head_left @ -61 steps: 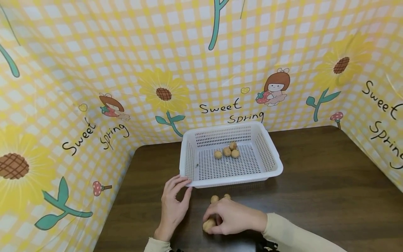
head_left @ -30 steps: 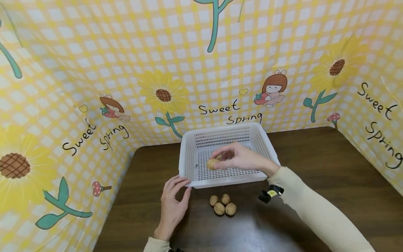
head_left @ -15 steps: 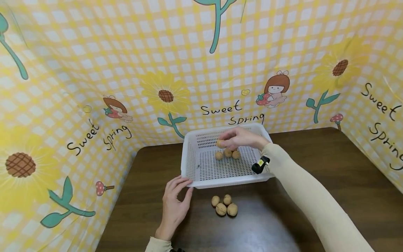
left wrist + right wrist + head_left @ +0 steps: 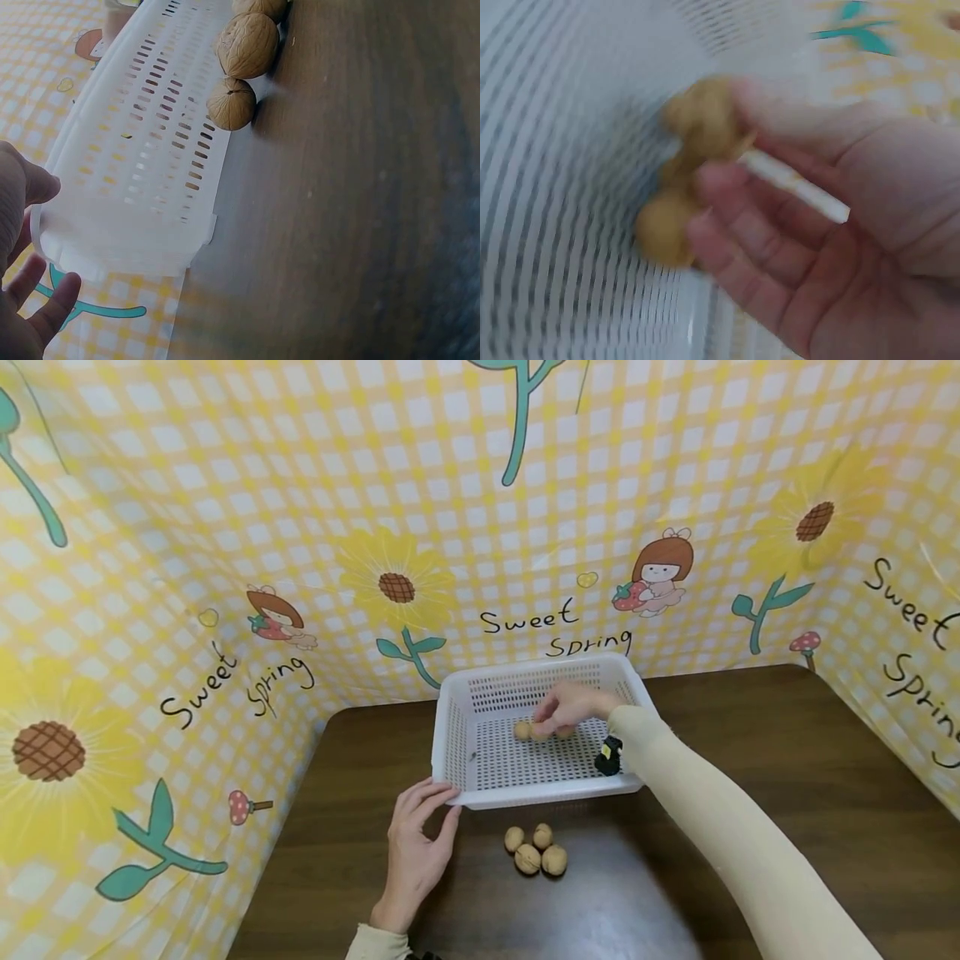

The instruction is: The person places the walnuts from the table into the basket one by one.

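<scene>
A white perforated plastic basket point(image 4: 547, 793) stands upright on the desk point(image 4: 337, 868), tan walnuts point(image 4: 522, 730) clustered inside, partly hidden; four wrinkled walnuts point(image 4: 527, 859) lie grouped just before it.

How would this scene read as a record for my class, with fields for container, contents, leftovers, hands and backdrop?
Container: white basket on a brown table
Outside: four walnuts on the table
Inside: more walnuts, full count hidden by the right hand
Left hand: touching the basket's near left corner
Right hand: at the walnuts inside; grip unclear
Backdrop: yellow checked cloth
</scene>
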{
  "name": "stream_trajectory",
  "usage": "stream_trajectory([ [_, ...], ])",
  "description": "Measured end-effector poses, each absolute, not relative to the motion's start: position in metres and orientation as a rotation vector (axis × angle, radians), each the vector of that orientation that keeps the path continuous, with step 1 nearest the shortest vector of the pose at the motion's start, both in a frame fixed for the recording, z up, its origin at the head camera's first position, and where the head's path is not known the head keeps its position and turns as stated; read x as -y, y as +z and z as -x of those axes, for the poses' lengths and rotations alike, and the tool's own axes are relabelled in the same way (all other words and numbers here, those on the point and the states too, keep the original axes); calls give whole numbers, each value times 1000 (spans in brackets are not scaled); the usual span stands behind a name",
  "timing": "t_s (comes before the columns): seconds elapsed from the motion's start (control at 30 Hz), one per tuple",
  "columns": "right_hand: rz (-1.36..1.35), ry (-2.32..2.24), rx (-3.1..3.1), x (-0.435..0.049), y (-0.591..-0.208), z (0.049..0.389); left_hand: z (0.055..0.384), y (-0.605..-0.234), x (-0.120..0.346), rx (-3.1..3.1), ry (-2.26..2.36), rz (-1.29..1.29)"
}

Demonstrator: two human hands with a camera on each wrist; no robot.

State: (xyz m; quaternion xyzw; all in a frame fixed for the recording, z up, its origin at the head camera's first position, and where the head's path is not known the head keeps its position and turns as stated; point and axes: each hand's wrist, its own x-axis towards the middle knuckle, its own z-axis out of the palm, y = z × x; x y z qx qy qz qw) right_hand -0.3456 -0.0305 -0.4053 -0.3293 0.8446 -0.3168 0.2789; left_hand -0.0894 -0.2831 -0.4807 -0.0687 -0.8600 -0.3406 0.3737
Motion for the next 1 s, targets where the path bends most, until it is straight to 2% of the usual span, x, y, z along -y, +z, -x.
stream_trajectory([
  [0.33, 821, -917, -2345, 31, -423, 347, 87, -479, 280, 2235, -899, 156],
  [1.0, 837, -916, -2340, 31, -429, 352, 88, -478, 281, 2181, -846, 188],
])
